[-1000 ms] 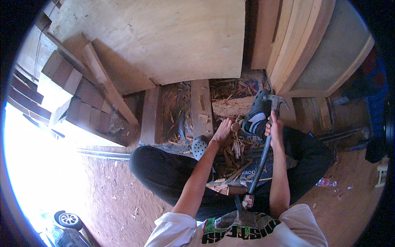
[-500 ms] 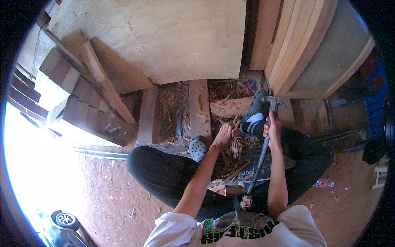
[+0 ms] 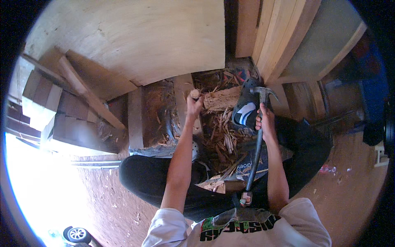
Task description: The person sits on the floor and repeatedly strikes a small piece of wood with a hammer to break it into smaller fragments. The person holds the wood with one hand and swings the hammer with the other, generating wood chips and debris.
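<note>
My left hand (image 3: 194, 108) is closed around an upright thing with a round, pale, wood-coloured end (image 3: 195, 94), perhaps a tool handle; its lower part is hidden. It is over a wooden beam (image 3: 182, 84), beside a rough, chipped log (image 3: 222, 99). My right hand (image 3: 266, 121) grips a claw hammer (image 3: 263, 91) just below its metal head. The hammer's long dark handle slants down toward my lap. Beside the log and below it lie many wood splinters (image 3: 228, 140). My dark clog (image 3: 245, 101) rests at the log's right end.
A large plywood sheet (image 3: 144, 37) stands ahead. Wooden door frames (image 3: 284, 37) lean at the right. On the left are stacked wood blocks (image 3: 68, 107) and a slanted board (image 3: 88, 90). A plastic bottle (image 3: 328, 169) lies on the dirt floor (image 3: 304, 206).
My left hand has lifted from the splinters by the log and moved left and away from me, now holding the round-ended thing upright. My right hand still grips the hammer. The view has shifted slightly.
</note>
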The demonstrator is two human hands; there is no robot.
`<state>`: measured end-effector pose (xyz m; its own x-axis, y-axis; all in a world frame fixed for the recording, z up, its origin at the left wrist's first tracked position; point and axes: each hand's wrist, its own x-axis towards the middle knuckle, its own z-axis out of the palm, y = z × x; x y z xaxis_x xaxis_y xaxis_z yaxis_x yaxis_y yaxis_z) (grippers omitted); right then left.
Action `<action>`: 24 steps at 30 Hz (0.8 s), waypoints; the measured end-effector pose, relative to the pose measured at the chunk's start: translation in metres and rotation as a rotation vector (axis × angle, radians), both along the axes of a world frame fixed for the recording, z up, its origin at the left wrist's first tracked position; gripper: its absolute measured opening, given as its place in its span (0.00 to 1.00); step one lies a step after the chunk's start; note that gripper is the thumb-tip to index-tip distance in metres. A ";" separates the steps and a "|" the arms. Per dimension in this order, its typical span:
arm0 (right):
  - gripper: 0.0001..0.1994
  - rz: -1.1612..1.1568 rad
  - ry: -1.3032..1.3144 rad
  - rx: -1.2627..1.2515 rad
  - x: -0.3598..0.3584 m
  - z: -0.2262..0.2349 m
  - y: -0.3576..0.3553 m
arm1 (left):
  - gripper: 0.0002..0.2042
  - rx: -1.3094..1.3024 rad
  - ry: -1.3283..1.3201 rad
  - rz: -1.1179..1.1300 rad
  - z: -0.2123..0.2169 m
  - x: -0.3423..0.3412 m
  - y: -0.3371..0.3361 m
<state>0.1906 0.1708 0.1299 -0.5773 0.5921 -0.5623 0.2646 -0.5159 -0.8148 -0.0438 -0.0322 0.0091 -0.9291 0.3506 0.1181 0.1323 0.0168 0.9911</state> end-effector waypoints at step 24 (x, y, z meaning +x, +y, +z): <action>0.21 0.017 -0.090 0.010 -0.009 -0.015 -0.001 | 0.11 0.338 -0.098 0.247 -0.018 0.040 0.049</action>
<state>0.1813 0.1694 0.1145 -0.5349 0.5885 -0.6063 0.3459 -0.5021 -0.7926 -0.0035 0.0172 -0.0086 -0.9928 0.0734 0.0949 0.0696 -0.2920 0.9539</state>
